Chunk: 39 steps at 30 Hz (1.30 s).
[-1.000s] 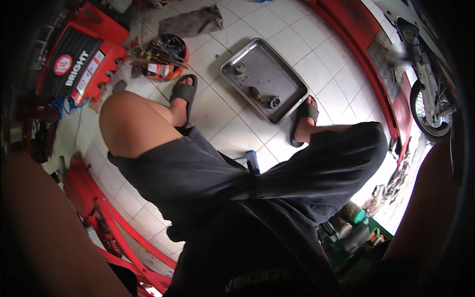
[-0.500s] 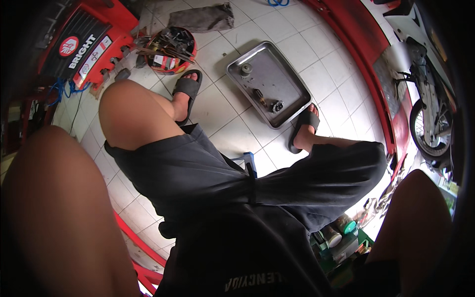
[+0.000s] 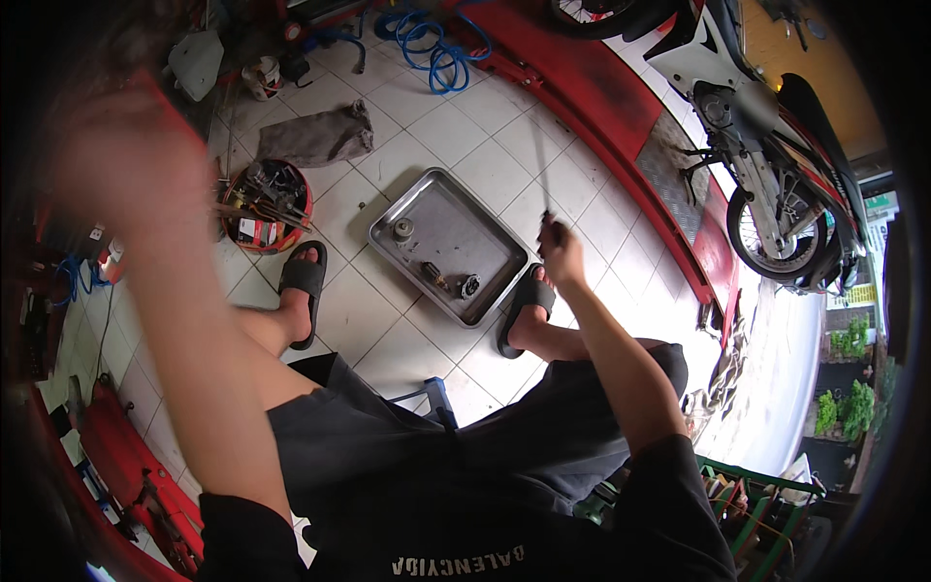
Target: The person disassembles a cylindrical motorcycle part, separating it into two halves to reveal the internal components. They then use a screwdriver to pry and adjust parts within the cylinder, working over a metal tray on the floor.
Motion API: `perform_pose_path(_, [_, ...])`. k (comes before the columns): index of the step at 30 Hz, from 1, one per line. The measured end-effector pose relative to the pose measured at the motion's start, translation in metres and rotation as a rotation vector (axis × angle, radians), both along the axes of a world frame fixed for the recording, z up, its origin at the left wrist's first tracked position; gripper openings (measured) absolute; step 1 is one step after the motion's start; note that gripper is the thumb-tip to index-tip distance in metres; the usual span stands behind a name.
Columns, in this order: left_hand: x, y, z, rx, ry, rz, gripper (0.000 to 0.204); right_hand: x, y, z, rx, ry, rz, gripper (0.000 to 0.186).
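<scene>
My right hand (image 3: 562,254) is closed around the dark handle of a thin-shafted tool, which looks like a screwdriver (image 3: 548,221); its shaft points away from me, blurred. Raised at the far left, my left hand (image 3: 131,165) is smeared by motion, so its fingers cannot be made out. Between my feet and a little beyond lies a metal tray (image 3: 465,209). In it sit a small round metal part (image 3: 402,229), a brass-and-black part (image 3: 433,275) and a dark ring-shaped part (image 3: 469,285).
A red basin (image 3: 306,206) full of tools stands left of the tray, with a grey cloth (image 3: 315,136) behind it. A coiled blue hose (image 3: 436,60) lies farther back. Along the right runs a red metal platform (image 3: 606,112), with a motorcycle (image 3: 747,136) beyond it.
Both hands have come into view, the right one with the tool in it, the left one raised at the left. My view has shifted, so the tray appears lower and farther left.
</scene>
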<state>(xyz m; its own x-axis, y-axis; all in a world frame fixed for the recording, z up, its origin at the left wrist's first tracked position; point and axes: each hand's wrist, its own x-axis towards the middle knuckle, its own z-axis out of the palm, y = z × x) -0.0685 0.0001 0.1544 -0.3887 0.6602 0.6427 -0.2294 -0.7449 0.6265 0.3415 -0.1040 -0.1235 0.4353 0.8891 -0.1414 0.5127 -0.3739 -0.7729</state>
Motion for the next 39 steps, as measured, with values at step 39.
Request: perform_pose_path(39, [0.096,0.05,-0.492,-0.953,1.445,-0.196,0.056,-0.125,0.042,-0.201,-0.602,-0.533,0.608,0.031])
